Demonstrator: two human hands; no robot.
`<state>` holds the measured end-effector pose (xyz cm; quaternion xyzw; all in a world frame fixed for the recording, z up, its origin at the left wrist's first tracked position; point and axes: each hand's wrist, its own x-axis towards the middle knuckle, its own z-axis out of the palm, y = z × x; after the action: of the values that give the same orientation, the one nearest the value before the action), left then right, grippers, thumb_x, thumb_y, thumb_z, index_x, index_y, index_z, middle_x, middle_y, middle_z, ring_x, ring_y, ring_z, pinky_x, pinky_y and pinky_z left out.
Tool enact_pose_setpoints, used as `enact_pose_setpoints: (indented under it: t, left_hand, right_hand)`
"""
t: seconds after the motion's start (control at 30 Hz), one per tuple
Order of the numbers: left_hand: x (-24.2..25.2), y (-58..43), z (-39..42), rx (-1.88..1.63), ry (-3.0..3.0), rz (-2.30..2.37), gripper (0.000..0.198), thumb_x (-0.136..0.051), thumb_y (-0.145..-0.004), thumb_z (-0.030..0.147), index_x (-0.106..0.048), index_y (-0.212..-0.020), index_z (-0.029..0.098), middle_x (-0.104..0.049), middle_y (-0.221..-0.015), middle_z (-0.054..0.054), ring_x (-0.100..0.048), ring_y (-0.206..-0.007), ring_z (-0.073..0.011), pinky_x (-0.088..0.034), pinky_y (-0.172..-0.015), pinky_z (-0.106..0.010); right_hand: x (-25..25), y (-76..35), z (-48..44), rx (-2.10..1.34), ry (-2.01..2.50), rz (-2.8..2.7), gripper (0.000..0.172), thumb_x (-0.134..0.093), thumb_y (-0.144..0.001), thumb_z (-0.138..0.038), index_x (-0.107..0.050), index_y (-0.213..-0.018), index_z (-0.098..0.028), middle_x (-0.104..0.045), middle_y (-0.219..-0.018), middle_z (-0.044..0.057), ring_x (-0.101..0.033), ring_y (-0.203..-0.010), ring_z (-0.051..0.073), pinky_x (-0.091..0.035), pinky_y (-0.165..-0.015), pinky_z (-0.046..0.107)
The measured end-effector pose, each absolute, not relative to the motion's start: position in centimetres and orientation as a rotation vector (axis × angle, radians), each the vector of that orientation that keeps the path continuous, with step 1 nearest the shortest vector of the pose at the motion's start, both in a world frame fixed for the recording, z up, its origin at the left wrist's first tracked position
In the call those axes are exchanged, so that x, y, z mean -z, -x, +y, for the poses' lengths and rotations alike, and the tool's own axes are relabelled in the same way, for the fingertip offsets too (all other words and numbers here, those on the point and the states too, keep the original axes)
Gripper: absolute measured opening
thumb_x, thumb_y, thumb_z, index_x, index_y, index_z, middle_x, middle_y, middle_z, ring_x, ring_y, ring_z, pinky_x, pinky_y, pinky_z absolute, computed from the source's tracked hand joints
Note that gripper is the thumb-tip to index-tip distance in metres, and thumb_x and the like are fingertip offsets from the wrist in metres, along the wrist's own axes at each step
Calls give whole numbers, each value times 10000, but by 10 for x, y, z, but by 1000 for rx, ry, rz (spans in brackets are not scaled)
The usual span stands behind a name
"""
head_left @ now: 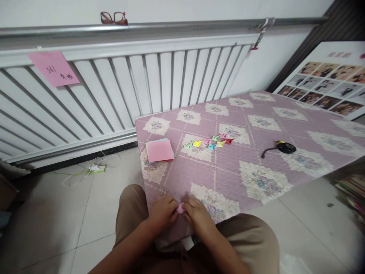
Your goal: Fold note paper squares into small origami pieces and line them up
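At the near edge of the pink quilted table, my left hand and my right hand meet, fingers pinched together on a small pink folded paper. Most of the paper is hidden between my fingertips. Farther back on the table lies a stack of coloured paper squares with a pink sheet on top. To its right sits a cluster of several small folded paper shapes in yellow, green, pink, blue and red.
A black tape-like object with a tail lies on the right of the table. A white radiator with a pink note stands behind, glasses on its top. A photo board leans at right. Books lie low right; cords trail on the tile floor.
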<state>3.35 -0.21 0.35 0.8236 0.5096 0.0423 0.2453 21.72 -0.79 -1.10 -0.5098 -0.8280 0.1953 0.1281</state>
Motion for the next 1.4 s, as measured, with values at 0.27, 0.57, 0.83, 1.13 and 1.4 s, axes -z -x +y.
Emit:
enact_pose_setpoints:
  t: [0.27, 0.57, 0.83, 1.13, 1.4]
  left_hand:
    - [-2, -35, -1, -269, -2126, 1385, 92, -556, -820, 246, -601, -890, 207, -584, -948, -36, -518, -900, -205, -362, -783, -310]
    - [4, -44, 6, -532, -1826, 1380, 130, -522, -819, 225, -627, -886, 185, -631, -851, -26, -553, -814, -179, -370, -723, -277]
    - [-6, -58, 13, -804, -1475, 1337, 114, -529, -761, 192, -624, -820, 172, -621, -834, -16, -543, -795, -160, -389, -729, -262]
    - [-3, -53, 10, -855, -1024, 1110, 232, -607, -722, 389, -539, -718, 168, -488, -559, 59, -418, -511, -89, -319, -526, -227]
    - [-22, -48, 3, -859, -796, 917, 500, -715, -598, 608, -464, -662, 181, -508, -523, 50, -444, -461, -82, -331, -485, -218]
  right_hand:
    - [1, -222, 3, -705, 1399, -2384, 98, -613, -757, -96, -623, -754, -193, -606, -791, 29, -559, -787, 184, -419, -720, 285]
    - [2, -226, 9, -804, 1346, -2255, 86, -567, -814, -154, -630, -802, -212, -627, -785, 10, -591, -752, 152, -438, -687, 249]
    - [-17, -214, -1, -684, 1497, -2040, 212, -428, -855, -221, -597, -728, -200, -577, -739, 44, -557, -717, 189, -414, -655, 292]
    - [-39, -197, -10, -1233, 1485, -1384, 312, -536, -795, -469, -560, -639, -200, -484, -575, -28, -435, -558, 133, -350, -541, 245]
    - [-61, -190, -19, -1757, 1238, -887, 360, -648, -755, -544, -579, -716, -192, -559, -615, -31, -481, -585, 105, -352, -558, 212]
